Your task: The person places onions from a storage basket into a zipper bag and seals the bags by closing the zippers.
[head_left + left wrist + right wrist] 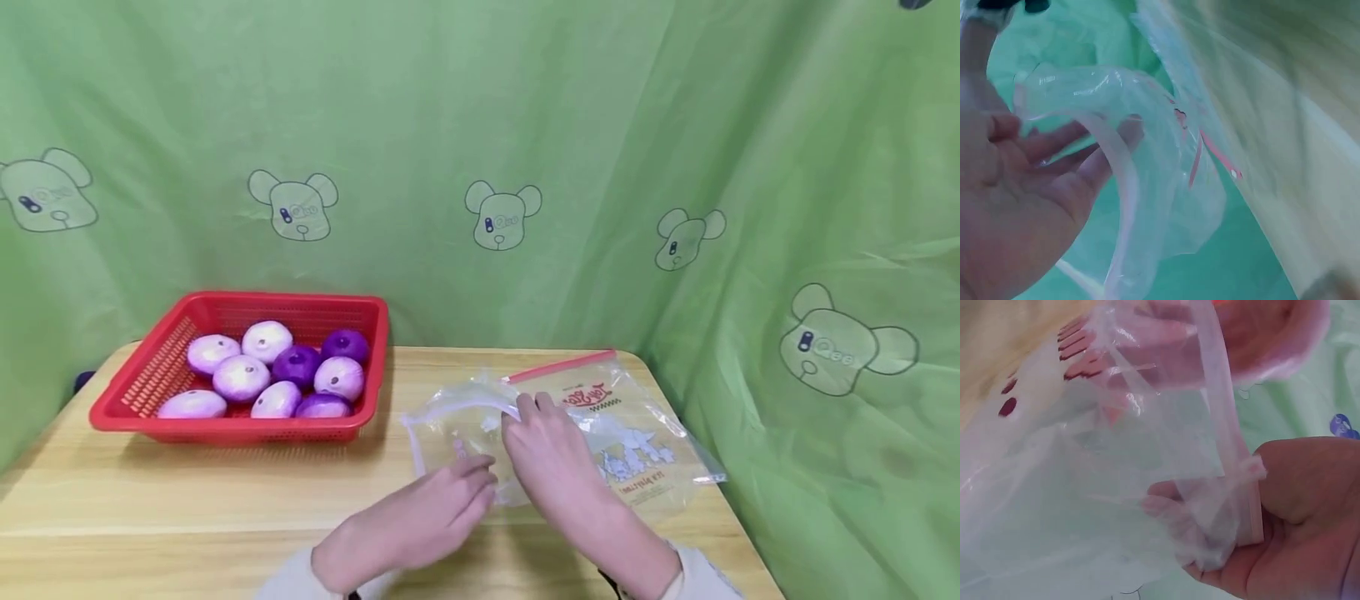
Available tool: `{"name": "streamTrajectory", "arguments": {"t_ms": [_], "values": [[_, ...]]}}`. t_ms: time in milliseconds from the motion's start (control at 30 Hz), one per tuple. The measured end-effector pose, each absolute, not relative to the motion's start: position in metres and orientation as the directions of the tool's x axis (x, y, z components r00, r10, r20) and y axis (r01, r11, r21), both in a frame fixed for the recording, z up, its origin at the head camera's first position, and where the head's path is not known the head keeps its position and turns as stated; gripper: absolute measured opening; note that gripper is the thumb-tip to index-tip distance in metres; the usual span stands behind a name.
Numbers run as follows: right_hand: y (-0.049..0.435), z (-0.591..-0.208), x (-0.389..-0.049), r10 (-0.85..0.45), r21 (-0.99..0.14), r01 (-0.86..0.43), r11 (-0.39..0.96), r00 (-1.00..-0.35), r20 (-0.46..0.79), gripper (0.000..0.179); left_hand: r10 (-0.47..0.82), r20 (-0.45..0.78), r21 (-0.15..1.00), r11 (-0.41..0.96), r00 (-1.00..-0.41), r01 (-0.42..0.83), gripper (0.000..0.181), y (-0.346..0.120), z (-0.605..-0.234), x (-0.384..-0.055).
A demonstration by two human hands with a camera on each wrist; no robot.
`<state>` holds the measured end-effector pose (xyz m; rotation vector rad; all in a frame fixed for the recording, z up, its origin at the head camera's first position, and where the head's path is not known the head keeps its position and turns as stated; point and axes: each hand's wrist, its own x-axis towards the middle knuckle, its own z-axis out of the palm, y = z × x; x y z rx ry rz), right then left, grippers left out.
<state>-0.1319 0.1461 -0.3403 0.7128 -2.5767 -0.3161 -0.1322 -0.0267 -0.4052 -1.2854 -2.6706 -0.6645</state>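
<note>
A clear plastic zip bag with a pale pink strip along its mouth is held over the table, its mouth bowed apart. My right hand grips the bag at the strip; in the right wrist view, the strip's end lies between thumb and fingers. At the mouth is my left hand. The left wrist view has its fingers fairly straight, reaching behind the strip and showing through the film. A second clear bag, with a red strip and printed figures, lies flat beneath and to the right.
At the left of the wooden table stands a red plastic basket with several purple onions in it, some pale and some dark. A green curtain with bear-head prints hangs behind the table and along its right side.
</note>
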Motion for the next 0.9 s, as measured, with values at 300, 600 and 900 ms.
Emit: {"name": "streamTrajectory", "arguments": {"t_ms": [300, 600, 900], "values": [[0.139, -0.333, -0.117, -0.552, 0.056, -0.562, 0.825, -0.78, 0.295, 0.065, 0.674, 0.389, 0.163, 0.62, -0.628, 0.767, 0.071, -0.017, -0.414, -0.166], [0.149, -0.335, -0.112, -0.528, 0.211, -0.484, 0.849, -0.783, 0.328, 0.016, 0.714, 0.338, 0.157, 0.6, -0.613, 0.785, 0.057, -0.029, -0.42, -0.156], [0.156, -0.327, -0.116, -0.404, 0.136, -0.381, 0.914, -0.873, 0.273, 0.02, 0.708, 0.511, 0.145, 0.489, -0.488, 0.86, 0.019, -0.055, -0.396, -0.126]]}}
